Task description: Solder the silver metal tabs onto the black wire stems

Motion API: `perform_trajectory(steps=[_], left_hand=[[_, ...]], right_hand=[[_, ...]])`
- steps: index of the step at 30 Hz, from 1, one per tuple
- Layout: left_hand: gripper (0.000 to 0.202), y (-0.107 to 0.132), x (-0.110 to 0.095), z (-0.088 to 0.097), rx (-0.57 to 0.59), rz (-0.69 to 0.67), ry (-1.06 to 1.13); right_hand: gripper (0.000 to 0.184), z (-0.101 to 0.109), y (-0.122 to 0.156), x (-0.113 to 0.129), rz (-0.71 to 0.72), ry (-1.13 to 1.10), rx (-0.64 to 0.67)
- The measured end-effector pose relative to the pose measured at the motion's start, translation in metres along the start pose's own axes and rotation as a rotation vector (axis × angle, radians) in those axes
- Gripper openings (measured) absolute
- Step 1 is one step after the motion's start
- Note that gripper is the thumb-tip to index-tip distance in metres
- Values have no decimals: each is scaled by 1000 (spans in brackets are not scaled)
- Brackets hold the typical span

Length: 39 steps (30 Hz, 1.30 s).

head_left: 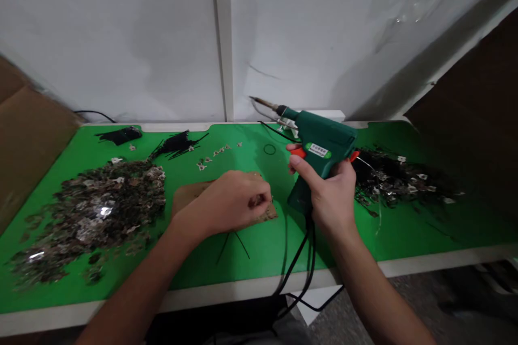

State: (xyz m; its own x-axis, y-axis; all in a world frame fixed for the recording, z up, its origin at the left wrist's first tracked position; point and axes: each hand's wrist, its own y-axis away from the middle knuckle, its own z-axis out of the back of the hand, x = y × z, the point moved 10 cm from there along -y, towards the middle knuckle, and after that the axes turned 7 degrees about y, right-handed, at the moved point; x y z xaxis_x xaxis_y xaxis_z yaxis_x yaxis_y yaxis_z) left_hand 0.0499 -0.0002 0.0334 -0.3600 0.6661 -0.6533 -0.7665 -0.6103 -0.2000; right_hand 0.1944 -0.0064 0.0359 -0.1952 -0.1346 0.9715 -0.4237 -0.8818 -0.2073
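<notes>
My right hand (pixel 329 194) is wrapped round the handle of a green soldering gun (pixel 327 137), index finger by its orange trigger (pixel 298 153). The gun's tip points up and to the left, above the table. Over a piece of brown cardboard (pixel 188 194) my left hand (pixel 230 199) is closed, thumb and fingers curled together. What they pinch, if anything, is too small to make out. Two thin black wires (pixel 242 245) stick out below the cardboard. A row of small metal pieces (pixel 216 153) lies just behind it.
A large heap of small metal parts (pixel 109 205) spreads over the left of the green table (pixel 238 172). Bundles of black wires (pixel 178 144) lie behind it. More wired parts (pixel 396 178) are piled at the right. The gun's black cable (pixel 297 259) hangs over the front edge.
</notes>
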Motion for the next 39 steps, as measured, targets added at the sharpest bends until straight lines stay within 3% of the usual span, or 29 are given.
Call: perform_trajectory(steps=[3, 7, 15, 26, 34, 39], left_hand=[[16, 1, -1, -30, 179, -62, -141], [14, 2, 0, -50, 255, -92, -243], [17, 3, 4, -53, 255, -119, -339], [10, 2, 6, -37, 220, -17, -153], [18, 2, 6, -52, 252, -22, -240], [17, 0, 11, -52, 237, 11, -247]], right_hand=[[17, 12, -5, -4, 11, -18, -81], [16, 15, -9, -10, -1, -85, -96], [15, 12, -7, -8, 0, -79, -73], [18, 14, -9, -9, 40, -102, -122], [18, 13, -9, -12, 18, -141, -117], [20, 14, -9, -13, 4, -122, -125]])
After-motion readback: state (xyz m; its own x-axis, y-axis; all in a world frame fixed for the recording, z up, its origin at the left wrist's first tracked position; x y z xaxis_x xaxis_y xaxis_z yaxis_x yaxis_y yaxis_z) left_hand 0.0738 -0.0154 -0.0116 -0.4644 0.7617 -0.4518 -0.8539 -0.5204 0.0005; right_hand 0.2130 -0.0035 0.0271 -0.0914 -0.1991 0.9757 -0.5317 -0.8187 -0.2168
